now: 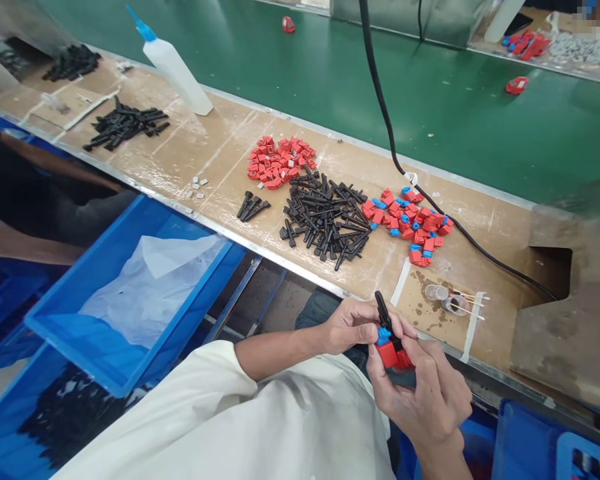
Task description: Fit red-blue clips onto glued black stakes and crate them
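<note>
My left hand [350, 328] is closed, its fingers round a black stick-shaped plastic part [383, 312] that points up, its thumb against the blue tip of a small red-and-blue plastic piece [387, 353]. My right hand [427, 383] grips this red-and-blue piece from below and from the right. Black and red parts meet between the fingers, which partly hide how they join. On the bench beyond my hands lie a heap of black stick-shaped parts [325, 217], a heap of red-and-blue pieces [415, 227] and a heap of red pieces [275, 163].
Two small cups [455, 305] with cotton swabs stand right of my hands. A black cable [387, 127] hangs across the bench. A white squeeze bottle [177, 77] stands at the far left. Beyond runs a green belt [320, 80]. A blue bin [105, 360] is at lower left, near another person's arm [30, 243].
</note>
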`<action>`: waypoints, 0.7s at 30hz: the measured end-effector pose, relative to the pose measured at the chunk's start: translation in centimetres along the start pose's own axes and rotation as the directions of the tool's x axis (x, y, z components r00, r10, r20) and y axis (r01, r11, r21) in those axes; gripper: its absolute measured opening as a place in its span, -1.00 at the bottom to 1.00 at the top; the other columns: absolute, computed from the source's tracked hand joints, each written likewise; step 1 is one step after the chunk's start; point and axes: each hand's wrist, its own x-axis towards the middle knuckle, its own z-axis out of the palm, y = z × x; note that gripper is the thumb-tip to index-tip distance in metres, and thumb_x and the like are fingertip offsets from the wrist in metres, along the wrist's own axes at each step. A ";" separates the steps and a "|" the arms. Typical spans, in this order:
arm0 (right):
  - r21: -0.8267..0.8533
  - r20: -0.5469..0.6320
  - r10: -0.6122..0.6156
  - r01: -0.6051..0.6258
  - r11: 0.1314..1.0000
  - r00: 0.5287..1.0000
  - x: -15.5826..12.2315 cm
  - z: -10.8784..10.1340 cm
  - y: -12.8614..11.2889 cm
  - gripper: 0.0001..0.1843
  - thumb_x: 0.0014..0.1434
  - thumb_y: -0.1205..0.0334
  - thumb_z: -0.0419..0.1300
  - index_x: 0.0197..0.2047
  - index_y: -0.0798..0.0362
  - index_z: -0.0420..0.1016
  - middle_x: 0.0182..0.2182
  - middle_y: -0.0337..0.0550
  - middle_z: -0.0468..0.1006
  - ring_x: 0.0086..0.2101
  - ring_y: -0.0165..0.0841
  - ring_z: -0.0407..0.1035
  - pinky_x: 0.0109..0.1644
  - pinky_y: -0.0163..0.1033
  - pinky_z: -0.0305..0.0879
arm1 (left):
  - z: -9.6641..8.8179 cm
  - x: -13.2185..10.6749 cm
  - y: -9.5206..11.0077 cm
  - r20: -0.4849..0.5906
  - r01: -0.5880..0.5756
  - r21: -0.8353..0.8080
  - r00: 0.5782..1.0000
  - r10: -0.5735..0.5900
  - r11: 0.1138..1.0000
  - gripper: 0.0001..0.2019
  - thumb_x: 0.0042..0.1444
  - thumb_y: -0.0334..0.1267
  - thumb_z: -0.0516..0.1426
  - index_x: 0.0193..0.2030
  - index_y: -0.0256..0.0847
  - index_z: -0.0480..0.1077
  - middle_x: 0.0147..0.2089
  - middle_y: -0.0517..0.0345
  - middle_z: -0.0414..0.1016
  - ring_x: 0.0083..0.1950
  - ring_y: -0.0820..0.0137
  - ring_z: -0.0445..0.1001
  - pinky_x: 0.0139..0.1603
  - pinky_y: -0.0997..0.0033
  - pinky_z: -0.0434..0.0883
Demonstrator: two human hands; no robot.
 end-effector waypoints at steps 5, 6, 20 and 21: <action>-0.007 0.040 0.014 -0.014 1.000 0.999 0.0 -0.6 0.0 -0.69 0.13 0.13 0.41 -0.22 0.10 0.40 -0.48 -0.25 0.51 -0.51 -0.46 0.41 -0.41 -0.34 0.25 | -0.4 0.3 0.7 0.054 0.014 0.099 0.998 -0.019 0.995 -0.47 0.11 0.23 0.21 -0.25 -0.32 0.53 -0.13 -0.23 0.57 -0.03 0.15 0.55 0.04 0.20 0.44; -0.012 0.042 0.007 -0.007 1.000 0.999 0.0 -0.8 0.0 -0.69 0.13 0.14 0.41 -0.23 0.10 0.40 -0.50 -0.26 0.49 -0.52 -0.46 0.39 -0.41 -0.34 0.24 | -0.3 0.3 0.7 0.073 0.014 0.100 0.997 -0.021 0.995 -0.47 0.12 0.23 0.20 -0.25 -0.32 0.53 -0.13 -0.24 0.57 -0.03 0.14 0.55 0.04 0.20 0.44; 0.619 0.704 0.401 -0.783 0.056 0.586 -3.2 -0.4 1.3 -0.57 0.30 -0.17 0.09 -0.27 0.05 0.47 -0.54 -0.17 0.45 -0.69 -0.45 0.20 -0.73 -0.35 0.07 | 1.5 -0.2 1.2 0.039 0.027 0.369 0.998 -0.045 0.929 -0.27 0.22 0.36 -0.05 -0.04 -0.31 0.58 -0.09 -0.22 0.59 -0.09 0.21 0.54 0.02 0.24 0.43; 0.567 0.800 0.339 -0.808 -0.160 0.495 -3.3 -0.4 1.3 -0.49 0.30 -0.25 0.03 -0.28 0.04 0.46 -0.55 -0.17 0.43 -0.71 -0.46 0.14 -0.76 -0.36 0.00 | 1.5 -0.2 1.1 0.045 0.074 0.350 0.994 -0.095 0.934 -0.24 0.21 0.37 -0.06 0.01 -0.32 0.57 -0.10 -0.19 0.58 -0.16 0.26 0.53 -0.05 0.29 0.44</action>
